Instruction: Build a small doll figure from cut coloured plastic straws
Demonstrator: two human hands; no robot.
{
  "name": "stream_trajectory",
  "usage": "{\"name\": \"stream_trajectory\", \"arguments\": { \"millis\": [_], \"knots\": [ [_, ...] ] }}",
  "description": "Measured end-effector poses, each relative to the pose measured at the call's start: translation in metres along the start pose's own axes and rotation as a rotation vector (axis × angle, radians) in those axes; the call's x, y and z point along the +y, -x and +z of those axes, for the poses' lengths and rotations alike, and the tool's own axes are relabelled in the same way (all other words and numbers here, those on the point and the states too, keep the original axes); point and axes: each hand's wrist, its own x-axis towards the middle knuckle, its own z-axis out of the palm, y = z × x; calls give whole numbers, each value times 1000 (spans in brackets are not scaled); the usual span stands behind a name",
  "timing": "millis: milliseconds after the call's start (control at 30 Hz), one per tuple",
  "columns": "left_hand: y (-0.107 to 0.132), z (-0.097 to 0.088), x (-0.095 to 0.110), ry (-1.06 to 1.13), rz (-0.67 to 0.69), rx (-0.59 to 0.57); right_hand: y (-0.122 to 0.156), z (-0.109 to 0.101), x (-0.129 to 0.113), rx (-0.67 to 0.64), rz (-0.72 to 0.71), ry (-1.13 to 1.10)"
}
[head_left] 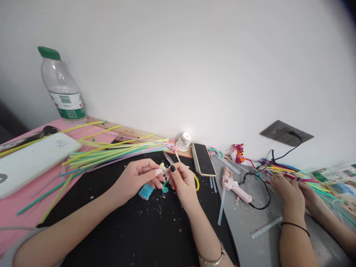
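Observation:
My left hand [143, 175] is closed, its thumb and fingers pinching a small fuzzy pipe-cleaner piece with a pale yellow tip [162, 166]. My right hand [183, 182], with a dark thumbnail, closes on the same piece from the other side. A curled teal pipe-cleaner end [165, 187] hangs between the hands. Just below my left fingers is a blue fuzzy block [146, 191]. A metal blade [168, 158] shows above the hands, and a yellow loop [197, 183] shows beside my right hand. Whether my right hand holds that tool is hidden.
Yellow and green pipe cleaners [111, 154] lie behind on the black mat [150, 233]. Around them are a power bank [36, 159], a bottle [65, 89], a paper cup [184, 141], a phone [204, 159] and a glue gun [235, 187]. Another person's hands [289, 187] work at the right.

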Motion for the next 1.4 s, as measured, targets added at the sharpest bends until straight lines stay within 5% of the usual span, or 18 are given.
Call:
{"name": "stream_trajectory", "arguments": {
  "millis": [233, 500, 1033, 1400],
  "knots": [
    [5, 6, 6, 169, -150, -189, -1, 2, 10, -201, 134, -234],
    [5, 6, 9, 63, -165, -215, -1, 2, 10, -241, 155, -231],
    [4, 7, -7, -330, 38, -5, -2, -6, -4, -201, -144, 573],
    [3, 7, -11, -272, 22, 21, -1, -4, 0, -147, -243, 610]
  ]
}}
